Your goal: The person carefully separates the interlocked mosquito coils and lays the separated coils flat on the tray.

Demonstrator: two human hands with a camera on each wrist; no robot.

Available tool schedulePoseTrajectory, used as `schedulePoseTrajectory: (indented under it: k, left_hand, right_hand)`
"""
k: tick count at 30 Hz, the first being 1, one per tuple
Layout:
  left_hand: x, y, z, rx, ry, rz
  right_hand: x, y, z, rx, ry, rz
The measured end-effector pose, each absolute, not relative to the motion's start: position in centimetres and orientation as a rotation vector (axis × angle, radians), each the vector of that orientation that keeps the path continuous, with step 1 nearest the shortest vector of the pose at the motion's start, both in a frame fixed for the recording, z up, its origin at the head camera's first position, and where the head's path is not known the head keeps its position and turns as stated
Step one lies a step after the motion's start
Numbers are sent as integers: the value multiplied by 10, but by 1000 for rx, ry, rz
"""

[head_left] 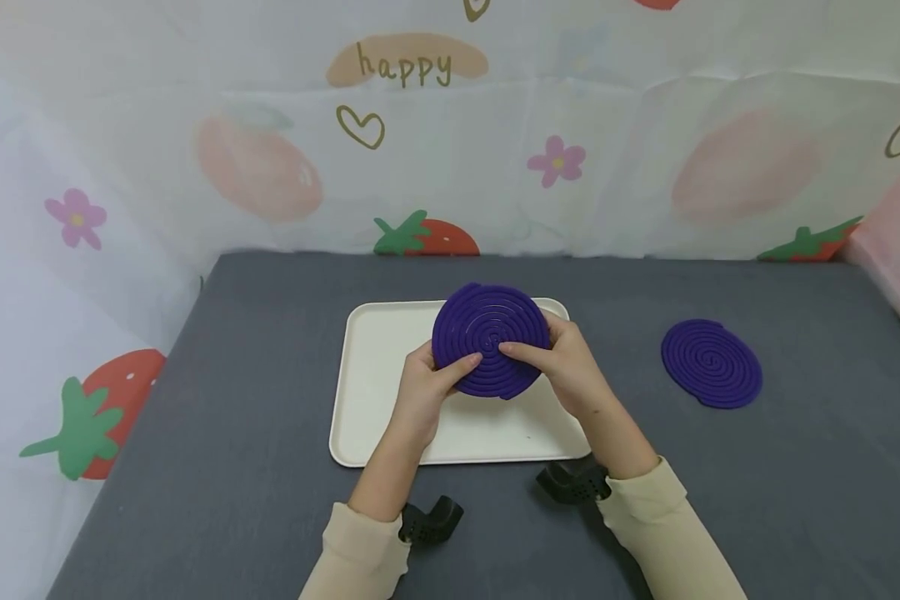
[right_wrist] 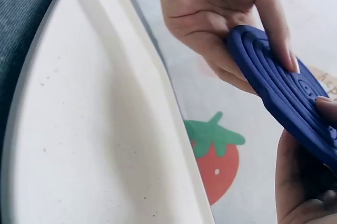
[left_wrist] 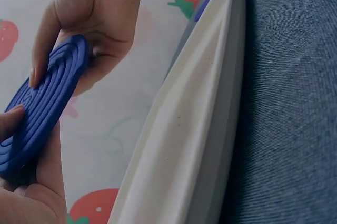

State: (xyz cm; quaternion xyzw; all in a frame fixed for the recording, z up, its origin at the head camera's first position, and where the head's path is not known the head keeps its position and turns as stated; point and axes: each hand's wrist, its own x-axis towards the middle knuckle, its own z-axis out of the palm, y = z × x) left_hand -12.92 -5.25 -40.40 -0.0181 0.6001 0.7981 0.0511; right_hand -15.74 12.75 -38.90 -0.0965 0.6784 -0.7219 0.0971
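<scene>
A round purple spiral coaster, ridged like a coiled rope, is held up above the white tray. My left hand grips its lower left edge, thumb on the ridged face and fingers behind. On the right edge my right hand pinches it the same way, its thumb near the spiral's centre. Both wrist views show the coaster tilted and clear of the tray. The fingers behind it are partly hidden.
A second purple spiral coaster lies flat on the grey cloth-covered table, right of the tray. Black wrist devices sit at both cuffs. A white printed curtain hangs behind the table's back edge.
</scene>
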Motion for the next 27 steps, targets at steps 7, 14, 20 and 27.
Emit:
schedulePoseTrajectory:
  k: [7, 14, 20, 27]
  left_hand:
    - [-128, -52, -405, -40, 1895, 2380]
    - [-127, -51, -405, -29, 1862, 2371]
    - [-127, -50, -405, -38, 1789, 2380]
    - [-128, -50, -408, -32, 1704, 2399]
  right_hand:
    - [-155, 124, -389, -271, 2091, -2121]
    - [-155, 123, -391, -263, 2104, -2144]
    - [-155, 123, -391, -258, 2101, -2152]
    - [-155, 124, -392, -240, 2110, -2125]
